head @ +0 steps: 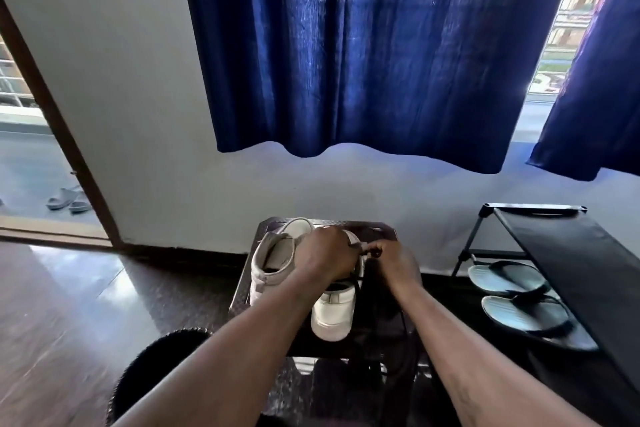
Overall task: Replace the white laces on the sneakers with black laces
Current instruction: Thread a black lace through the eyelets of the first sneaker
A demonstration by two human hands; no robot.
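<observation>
Two bare forearms [242, 357] were stretched from the lower edge toward the small dark table [379, 230]. On that table two white sneakers were stood side by side, heels toward the camera. The near sneaker [333, 317], at the table's middle, was held by the left hand [323, 253], which was laid over its upper with the fingers bent down round it. A black lace [356, 277] was pinched by the curled fingers of the right hand [394, 258] just right of that shoe, with its loose length draped over the shoe's collar. The second sneaker [273, 263] was set at the table's left side, just beside the first. Right of the table a black shoe rack [571, 253] was placed, with blue-grey flip-flops [507, 279] on its lower shelf. Left of the table a dark fuzzy mat [156, 367] was partly seen. Behind and above the table a blue curtain [363, 45] was hung — grey slippers [67, 199] were left beyond a doorway far to the table's left.
</observation>
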